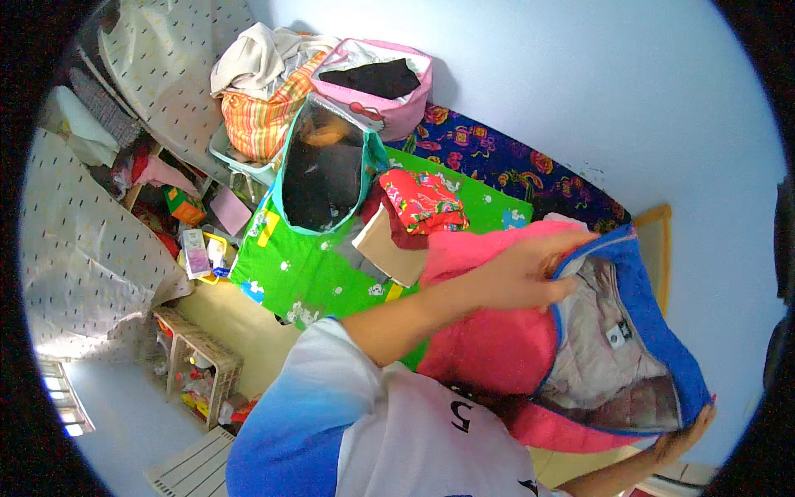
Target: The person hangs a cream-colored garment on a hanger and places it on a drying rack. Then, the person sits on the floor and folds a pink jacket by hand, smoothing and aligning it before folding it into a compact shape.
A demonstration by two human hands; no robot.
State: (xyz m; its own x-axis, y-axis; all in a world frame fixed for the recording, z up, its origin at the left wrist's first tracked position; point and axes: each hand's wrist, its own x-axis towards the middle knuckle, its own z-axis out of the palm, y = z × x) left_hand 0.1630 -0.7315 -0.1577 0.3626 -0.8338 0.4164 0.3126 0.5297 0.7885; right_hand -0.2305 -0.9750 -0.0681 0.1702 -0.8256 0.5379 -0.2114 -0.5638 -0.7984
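Observation:
A pink garment (497,348) with a wide blue border (664,348) is stretched between my two hands. Its grey quilted-looking lining (596,335) faces up, with a small white label (616,335) inside. My left hand (534,270), slightly blurred, grips the near-left end of the blue border. At the lower right, my right hand (689,428) holds the opposite corner of that border. Part of the garment rests over a green printed bed sheet (304,267). Beside it lie a folded red floral cloth (425,202), dark red fabric and a beige folded piece (394,248).
A teal-edged storage bag (323,180) with dark clothes stands on the bed. Behind it are a pink bag (379,112) and a striped orange bundle (267,124). Shelves behind a patterned curtain (81,248) line the left; a plastic rack (205,366) stands on the floor.

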